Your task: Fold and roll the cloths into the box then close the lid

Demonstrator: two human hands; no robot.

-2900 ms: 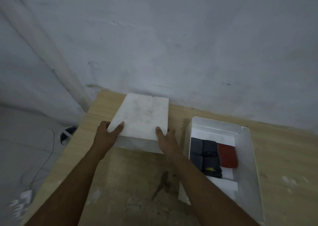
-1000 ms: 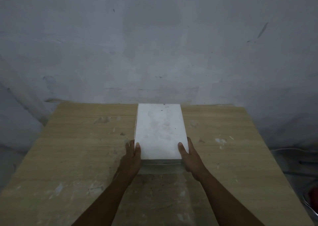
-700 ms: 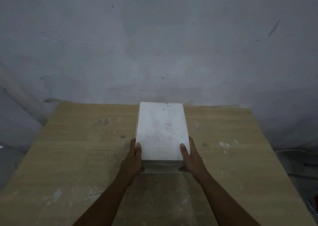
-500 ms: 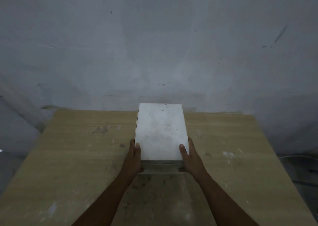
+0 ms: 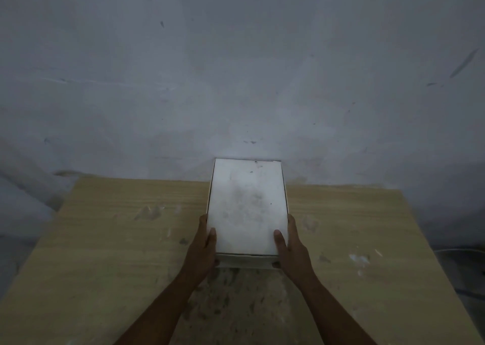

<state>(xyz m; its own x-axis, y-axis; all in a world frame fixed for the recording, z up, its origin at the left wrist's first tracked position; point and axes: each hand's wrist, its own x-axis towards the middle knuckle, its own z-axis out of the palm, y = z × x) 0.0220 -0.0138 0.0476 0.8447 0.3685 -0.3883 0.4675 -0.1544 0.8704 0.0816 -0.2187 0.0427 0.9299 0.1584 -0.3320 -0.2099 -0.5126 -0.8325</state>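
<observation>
One box (image 5: 246, 208), two hands, one table (image 5: 105, 239), one wall (image 5: 236, 69).

The box is a white cardboard rectangle, long and fairly shallow, with its long axis running away from the person. Its lid (image 5: 248, 187) is on and covers the whole top. The lid is flat and matte, smudged with grey in the middle and dotted with a few dark specks near the far end. Under the lid's near edge a thin strip of the base shows as a paler band.

The left hand (image 5: 203, 250) grips the near left corner: thumb laid flat on the lid, fingers curled along the side. The right hand (image 5: 292, 250) grips the near right corner the same way, and a fingertip shows curled under the base. Both forearms are bare.

The box sits centred over the table, and its far end shows against the wall, above the line of the table's back edge (whether the underside touches the tabletop cannot be told).

The table is light wood-grain laminate, rectangular, with pale scuffs on both sides and dark speckled stains on the worn patch just in front of the box. The wall is rough grey plaster, marked with a few dark streaks. One pale cable (image 5: 456, 250) lies past the table's right edge.
</observation>
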